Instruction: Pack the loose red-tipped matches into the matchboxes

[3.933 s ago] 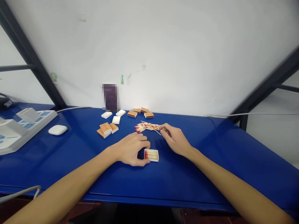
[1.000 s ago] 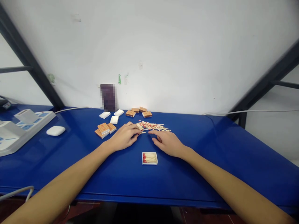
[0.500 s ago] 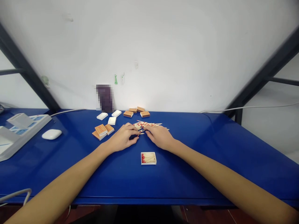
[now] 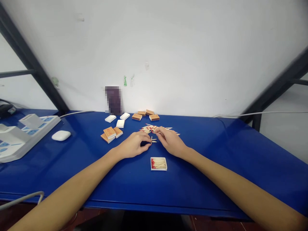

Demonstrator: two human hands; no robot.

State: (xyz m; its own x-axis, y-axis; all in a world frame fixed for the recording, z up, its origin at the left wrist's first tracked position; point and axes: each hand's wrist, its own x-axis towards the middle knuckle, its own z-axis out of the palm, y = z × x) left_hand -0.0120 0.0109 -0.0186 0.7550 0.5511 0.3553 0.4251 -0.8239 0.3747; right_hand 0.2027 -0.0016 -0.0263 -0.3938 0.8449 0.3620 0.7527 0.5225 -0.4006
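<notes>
My left hand (image 4: 137, 146) is closed in a pinch on a few matchsticks (image 4: 154, 141), whose pale ends stick out to the right of the fingertips. My right hand (image 4: 172, 141) has its fingers curled together at the near side of a loose pile of red-tipped matches (image 4: 150, 127). Whatever its fingertips hold is hidden. Nearer to me lies an open white matchbox tray (image 4: 158, 164) filled with matches, their red heads to the left. Neither hand touches that tray.
Orange matchbox sleeves (image 4: 109, 132) lie left of my hands, with white trays (image 4: 120, 124) behind them. More orange matchboxes (image 4: 154, 117) sit by the wall. A white earbud case (image 4: 61, 135) and a power strip (image 4: 36, 134) with plugs are at the left.
My left hand has drawn slightly towards me, away from the pile, with a few matchsticks at its fingertips. My right hand stays by the pile. The whole view has shifted a little.
</notes>
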